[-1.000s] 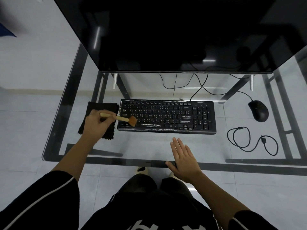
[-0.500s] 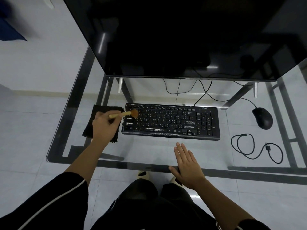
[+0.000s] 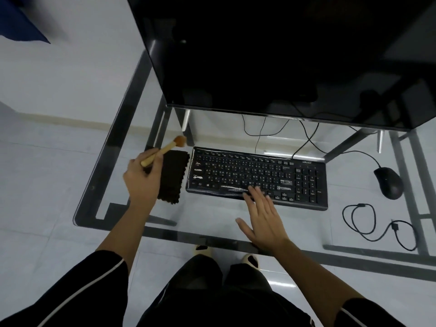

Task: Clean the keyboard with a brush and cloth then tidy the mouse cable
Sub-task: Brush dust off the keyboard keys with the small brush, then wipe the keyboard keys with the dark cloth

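Observation:
A black keyboard [image 3: 257,178] lies on the glass desk [image 3: 212,218] below the monitor. My left hand [image 3: 144,178] grips a small wooden brush [image 3: 165,149]; its orange bristles are lifted off to the left of the keyboard's top corner. A dark cloth [image 3: 173,175] lies flat just left of the keyboard, partly under that hand. My right hand [image 3: 262,218] is open, fingers spread, fingertips resting on the keyboard's front edge near the space bar. A black mouse [image 3: 389,182] sits to the right, its cable running back behind the keyboard.
A large dark monitor [image 3: 283,55] overhangs the back of the desk. A loose coiled black cable [image 3: 377,225] lies at the front right. Metal frame bars show through the glass. My knees and slippers are under the front edge.
My left hand lifted the brush off the keyboard's left keys and swung it up and left over the cloth. My right hand moved forward from the bare glass onto the keyboard's front edge.

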